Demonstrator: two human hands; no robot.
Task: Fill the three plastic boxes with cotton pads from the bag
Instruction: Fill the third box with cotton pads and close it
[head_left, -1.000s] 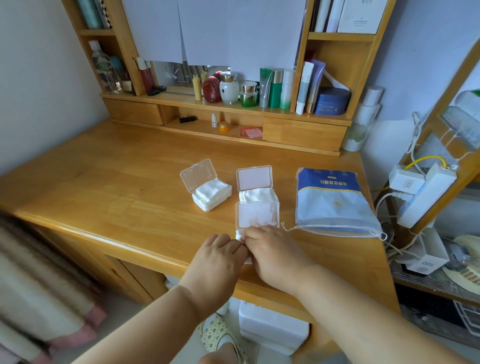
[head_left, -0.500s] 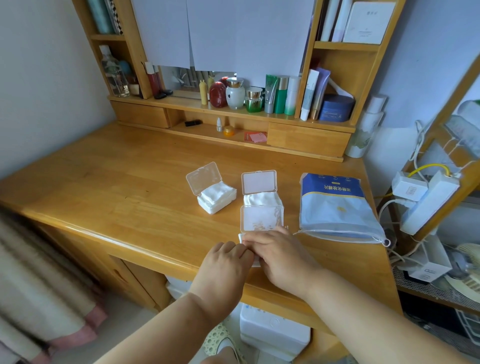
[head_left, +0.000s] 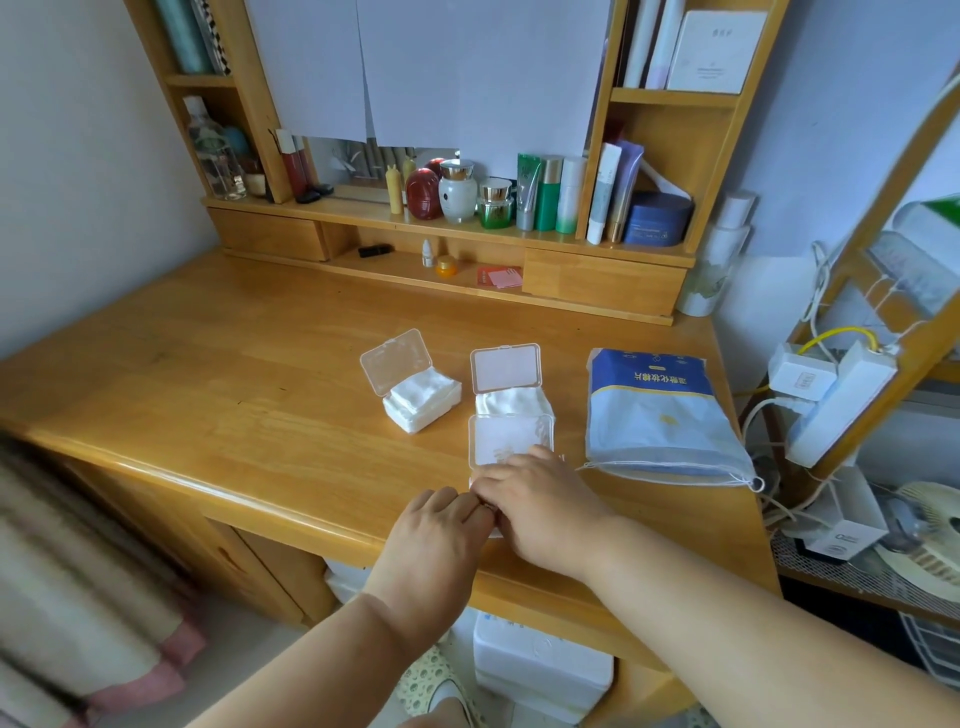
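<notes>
The right hand (head_left: 545, 506) now reaches further over the nearest box (head_left: 511, 441), fingertips at its raised lid. The left hand (head_left: 441, 530) barely shifts beside it.

Left of boxes: bare desk (head_left: 197, 395) runs wide to the wall.
Between boxes: the left box (head_left: 415, 400) and middle box (head_left: 511, 395) stand near, a narrow gap.
Right: the bag (head_left: 660, 415) lies just beside the boxes.
Behind: open desk up to the shelf (head_left: 467, 280).

A wooden desk (head_left: 218, 395) with a shelved hutch (head_left: 649, 98) stands against pale walls (head_left: 78, 182) in soft daylight.
</notes>
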